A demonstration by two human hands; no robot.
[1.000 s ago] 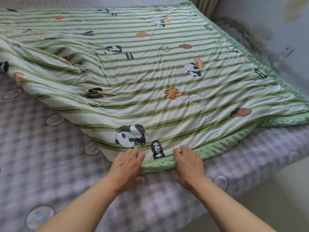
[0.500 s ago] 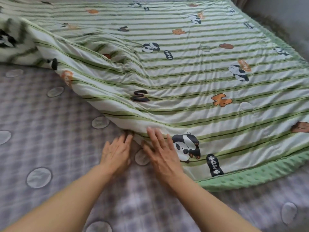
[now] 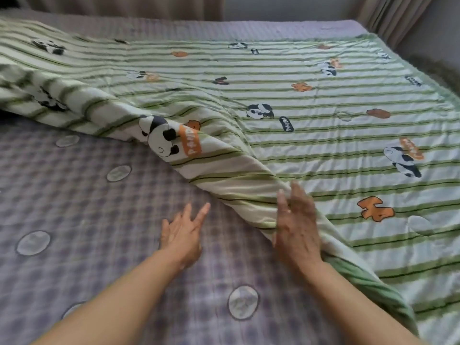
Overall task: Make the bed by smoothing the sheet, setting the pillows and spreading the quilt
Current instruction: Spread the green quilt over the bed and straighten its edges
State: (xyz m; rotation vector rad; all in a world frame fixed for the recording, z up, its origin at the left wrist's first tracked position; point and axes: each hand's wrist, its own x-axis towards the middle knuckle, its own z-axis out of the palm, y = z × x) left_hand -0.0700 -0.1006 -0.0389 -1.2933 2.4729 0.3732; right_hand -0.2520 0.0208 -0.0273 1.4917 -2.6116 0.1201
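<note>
A green-and-white striped quilt printed with pandas lies spread over the right and far part of the bed. Its left edge is folded over on itself in a thick diagonal roll running from the far left towards me. The purple checked sheet with pale round patches is bare on the near left. My left hand hovers flat, fingers straight, just above the sheet beside the fold. My right hand has straight fingers against the near end of the folded edge. No pillows are in view.
Curtains hang behind the far right corner of the bed, and more curtain fabric runs along the far side. A wall borders the bed's right side. The quilt's green dotted underside shows near my right forearm.
My view and both hands have moved left along the quilt's near edge, from its green hem to the folded-over diagonal edge. More of the bare sheet now shows.
</note>
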